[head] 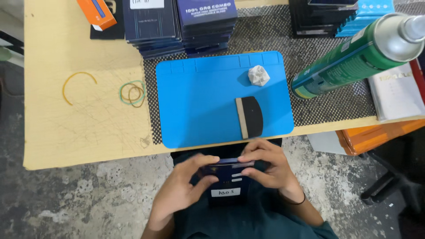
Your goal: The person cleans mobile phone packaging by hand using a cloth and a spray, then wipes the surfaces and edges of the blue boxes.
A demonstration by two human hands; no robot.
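Fingers of left hand (181, 188) and right hand (268, 168) clasp dark box (226, 179) below table edge (110, 157).

Both hands' grip on dark flat box (226, 179), blue mat (199, 106) above

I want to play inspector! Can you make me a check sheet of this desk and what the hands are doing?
Surface: pale wooden table, scratched, with a blue mat on black mesh.
Job's things: dark flat box held over the lap.
Clutter: squeegee and crumpled white wad on the mat; rubber bands; stacked dark boxes; green spray can.
Hands: left hand and right hand both grip the box.
Cables: nothing seen.
Surroundings: grey concrete floor, orange boxes at right.
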